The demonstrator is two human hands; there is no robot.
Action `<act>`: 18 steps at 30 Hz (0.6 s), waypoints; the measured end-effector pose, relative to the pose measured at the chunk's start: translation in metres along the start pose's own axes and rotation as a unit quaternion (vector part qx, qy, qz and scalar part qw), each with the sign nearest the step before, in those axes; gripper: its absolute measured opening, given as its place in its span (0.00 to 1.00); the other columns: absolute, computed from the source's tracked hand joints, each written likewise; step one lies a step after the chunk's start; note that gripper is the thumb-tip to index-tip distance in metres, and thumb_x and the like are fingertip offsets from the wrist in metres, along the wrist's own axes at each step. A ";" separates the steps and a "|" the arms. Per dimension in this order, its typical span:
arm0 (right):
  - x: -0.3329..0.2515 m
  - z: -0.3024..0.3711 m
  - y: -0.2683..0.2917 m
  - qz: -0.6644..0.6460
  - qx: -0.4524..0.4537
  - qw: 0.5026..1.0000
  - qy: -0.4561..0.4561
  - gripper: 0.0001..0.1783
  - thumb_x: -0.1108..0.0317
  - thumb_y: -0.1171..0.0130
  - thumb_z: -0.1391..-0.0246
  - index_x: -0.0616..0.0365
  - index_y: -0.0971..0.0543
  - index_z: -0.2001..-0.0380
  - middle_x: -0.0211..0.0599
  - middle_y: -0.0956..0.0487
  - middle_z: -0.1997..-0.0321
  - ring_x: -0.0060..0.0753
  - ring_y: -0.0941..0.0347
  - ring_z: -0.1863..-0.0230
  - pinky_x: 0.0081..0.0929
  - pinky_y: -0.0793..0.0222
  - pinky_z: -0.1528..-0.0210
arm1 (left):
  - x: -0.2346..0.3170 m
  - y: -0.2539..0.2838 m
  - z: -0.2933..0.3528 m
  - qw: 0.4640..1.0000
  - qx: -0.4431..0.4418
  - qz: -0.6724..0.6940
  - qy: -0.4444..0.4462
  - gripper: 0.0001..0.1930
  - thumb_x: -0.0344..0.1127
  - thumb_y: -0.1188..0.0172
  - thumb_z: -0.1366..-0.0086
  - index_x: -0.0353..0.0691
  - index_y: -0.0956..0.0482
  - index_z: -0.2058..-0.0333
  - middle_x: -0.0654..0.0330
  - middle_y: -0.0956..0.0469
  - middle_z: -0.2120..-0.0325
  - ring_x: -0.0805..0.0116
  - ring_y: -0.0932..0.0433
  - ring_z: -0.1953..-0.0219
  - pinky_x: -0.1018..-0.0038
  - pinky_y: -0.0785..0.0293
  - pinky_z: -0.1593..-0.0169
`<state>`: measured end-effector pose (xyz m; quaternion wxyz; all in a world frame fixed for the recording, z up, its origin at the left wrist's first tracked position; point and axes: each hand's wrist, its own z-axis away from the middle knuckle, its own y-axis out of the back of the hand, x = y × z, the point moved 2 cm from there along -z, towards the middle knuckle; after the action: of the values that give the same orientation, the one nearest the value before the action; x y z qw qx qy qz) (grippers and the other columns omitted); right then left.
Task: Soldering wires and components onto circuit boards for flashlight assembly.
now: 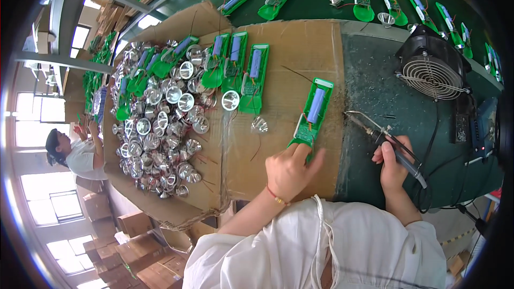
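My left hand (292, 170) grips the lower end of a green plastic housing (314, 108) on the cardboard, its thumb slightly blurred. Inside that housing sit a blue cylindrical battery (317, 101), orange-red wires and a small circuit board (304, 131). In my right hand (392, 165) is a soldering iron (402, 159), with a thin metal tube running along it and its tip pointing up-left, apart from the housing. A silver reflector cup (259, 124) with a thin wire lies left of the held housing. Similar green housings (254, 77) stand beyond it.
A large pile of silver reflector cups (166, 128) fills the cardboard tray on the left. Across the far green bench (321, 5) several more housings are spread. A black fan (432, 69) with a wire grille and a blue device (484, 126) stand right. Another person (80, 152) works far left.
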<state>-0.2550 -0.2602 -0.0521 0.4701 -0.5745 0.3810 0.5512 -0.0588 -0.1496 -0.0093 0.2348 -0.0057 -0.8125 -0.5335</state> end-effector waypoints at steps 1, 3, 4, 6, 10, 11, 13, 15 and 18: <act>0.003 -0.001 -0.002 0.007 -0.003 1.000 0.006 0.09 0.69 0.45 0.49 0.63 0.31 0.68 0.36 0.27 0.81 0.21 0.31 0.83 0.15 0.35 0.81 | -0.002 0.014 0.003 0.998 0.025 0.061 -0.004 0.10 0.38 0.35 0.51 0.42 0.26 0.82 0.63 0.29 0.88 0.68 0.29 0.88 0.74 0.34 0.84; 0.005 -0.001 -0.002 0.010 0.000 1.000 0.010 0.09 0.69 0.45 0.49 0.63 0.31 0.68 0.36 0.27 0.81 0.21 0.31 0.83 0.15 0.35 0.81 | -0.028 0.046 0.002 0.987 0.107 0.105 0.059 0.07 0.34 0.33 0.53 0.41 0.23 0.79 0.63 0.28 0.87 0.74 0.31 0.87 0.78 0.35 0.82; 0.006 0.000 0.000 0.012 0.011 1.000 0.014 0.09 0.69 0.45 0.49 0.63 0.31 0.69 0.36 0.27 0.82 0.21 0.31 0.84 0.15 0.35 0.81 | -0.046 0.057 -0.003 0.980 0.159 0.076 0.087 0.06 0.32 0.34 0.52 0.39 0.23 0.79 0.62 0.29 0.88 0.73 0.32 0.87 0.78 0.36 0.82; 0.004 0.003 0.000 0.013 0.012 1.000 0.019 0.09 0.69 0.45 0.48 0.63 0.31 0.68 0.35 0.27 0.82 0.21 0.31 0.84 0.15 0.36 0.81 | -0.074 0.083 -0.009 0.995 0.096 -0.036 0.022 0.08 0.26 0.39 0.51 0.42 0.22 0.69 0.60 0.26 0.75 0.70 0.27 0.78 0.75 0.33 0.78; 0.005 0.005 0.000 0.014 0.009 0.999 0.040 0.09 0.69 0.45 0.48 0.63 0.31 0.68 0.35 0.27 0.82 0.20 0.32 0.84 0.14 0.36 0.81 | -0.070 0.071 0.016 0.931 -0.071 -0.302 -0.194 0.18 0.31 0.48 0.49 0.57 0.25 0.58 0.62 0.33 0.49 0.59 0.35 0.48 0.62 0.38 0.47; 0.005 0.006 0.000 0.014 0.007 0.999 0.038 0.09 0.69 0.45 0.48 0.63 0.31 0.68 0.35 0.27 0.82 0.20 0.32 0.84 0.14 0.36 0.81 | -0.071 0.058 0.026 0.923 -0.089 -0.309 -0.211 0.15 0.33 0.49 0.48 0.53 0.25 0.59 0.64 0.35 0.46 0.60 0.39 0.43 0.58 0.46 0.42; 0.004 0.008 0.000 0.013 0.006 0.999 0.037 0.09 0.68 0.45 0.48 0.63 0.31 0.69 0.35 0.27 0.81 0.20 0.32 0.84 0.14 0.36 0.81 | -0.074 0.049 0.023 0.942 -0.083 -0.234 -0.224 0.12 0.32 0.48 0.49 0.48 0.24 0.64 0.65 0.34 0.47 0.62 0.39 0.43 0.59 0.46 0.42; 0.003 0.010 -0.002 0.009 -0.009 0.999 0.045 0.09 0.69 0.46 0.48 0.63 0.31 0.69 0.35 0.27 0.81 0.20 0.32 0.84 0.14 0.37 0.81 | -0.067 0.041 0.012 0.943 -0.072 -0.202 -0.256 0.06 0.33 0.47 0.49 0.44 0.24 0.71 0.64 0.30 0.51 0.63 0.38 0.44 0.58 0.45 0.43; -0.004 0.017 -0.006 0.006 -0.020 0.998 0.055 0.09 0.70 0.46 0.48 0.63 0.32 0.69 0.36 0.27 0.81 0.20 0.31 0.84 0.14 0.36 0.81 | -0.063 0.037 0.004 0.978 -0.029 -0.084 -0.188 0.03 0.31 0.42 0.50 0.42 0.24 0.74 0.63 0.24 0.66 0.63 0.29 0.53 0.61 0.38 0.49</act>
<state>-0.2541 -0.2424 -0.0467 0.4332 -0.6108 0.3986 0.5295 0.0058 -0.1150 -0.0027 0.0318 -0.0448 -0.8240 -0.5640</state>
